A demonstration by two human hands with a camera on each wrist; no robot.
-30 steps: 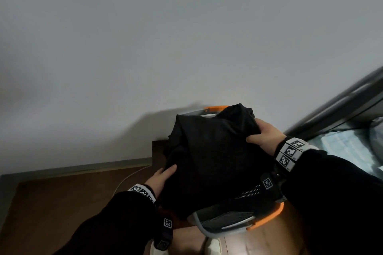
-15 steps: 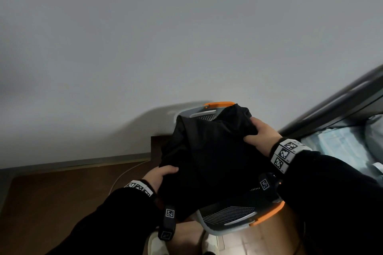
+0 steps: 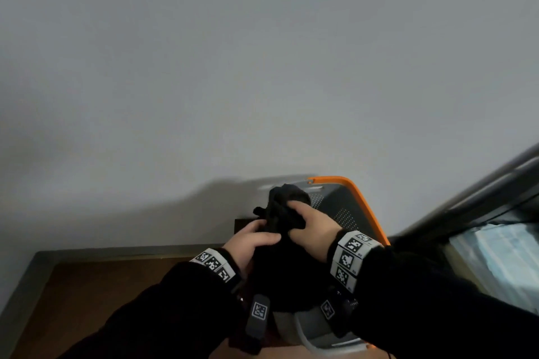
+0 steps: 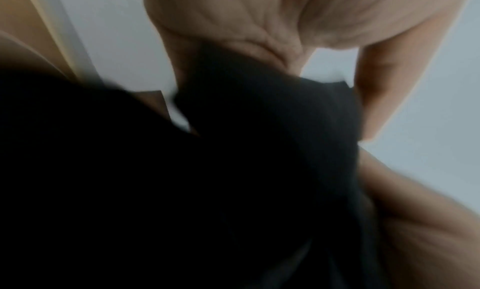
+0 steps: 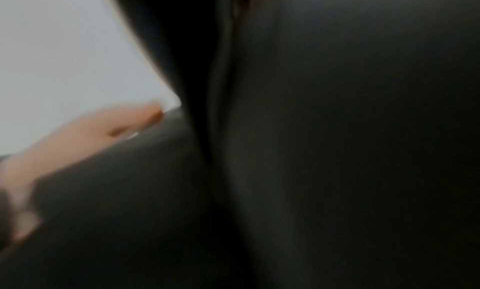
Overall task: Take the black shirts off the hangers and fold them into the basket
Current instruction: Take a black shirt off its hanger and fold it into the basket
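Note:
A black shirt (image 3: 287,256) is bunched into a narrow bundle over the grey basket (image 3: 347,210) with an orange rim. My left hand (image 3: 256,240) grips the bundle from the left, fingers curled over the cloth. From the right, my right hand (image 3: 309,226) clutches the top of it, just beside the left hand. In the left wrist view the black shirt (image 4: 233,180) fills the frame with the right hand (image 4: 298,26) pinching it above. The right wrist view is mostly dark black shirt (image 5: 337,149), with the left hand (image 5: 85,137) at the lower left.
The basket stands against a plain grey wall (image 3: 262,67), on a brown wooden floor (image 3: 87,300) with a grey skirting board. A dark metal frame (image 3: 481,192) slants at the right, with pale blue fabric (image 3: 501,253) below it.
The shirt went from a wide spread panel to a tight bundle. Both hands came together over the basket, and the view tipped so the basket's far rim shows.

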